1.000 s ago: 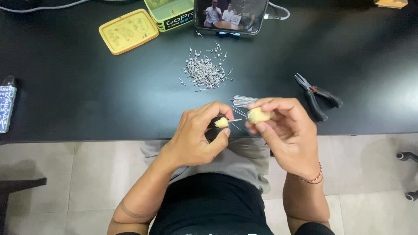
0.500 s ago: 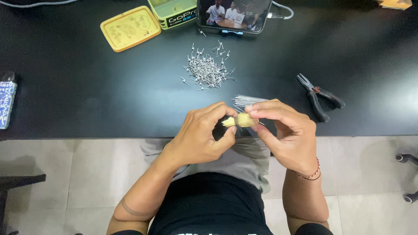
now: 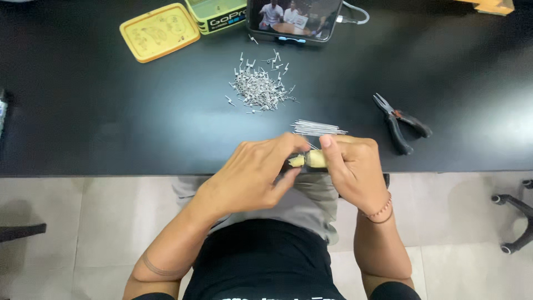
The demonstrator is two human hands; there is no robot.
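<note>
A small pale yellow piece is pinched between the fingers of both hands, held just over the near edge of the tabletop. Left hand fingers are closed on its left end; right hand fingers are curled shut around its right end, thumb on top. What the piece is made of cannot be told. A beaded bracelet is seen on the right wrist. Just beyond the hands a bundle of thin metal pins is laid flat. Farther back, a loose pile of small metal bits is spread out. Black-handled pliers are lying to the right, well apart from the hands. At the far edge a yellow lid, an open yellow tin and a propped phone are placed.
</note>
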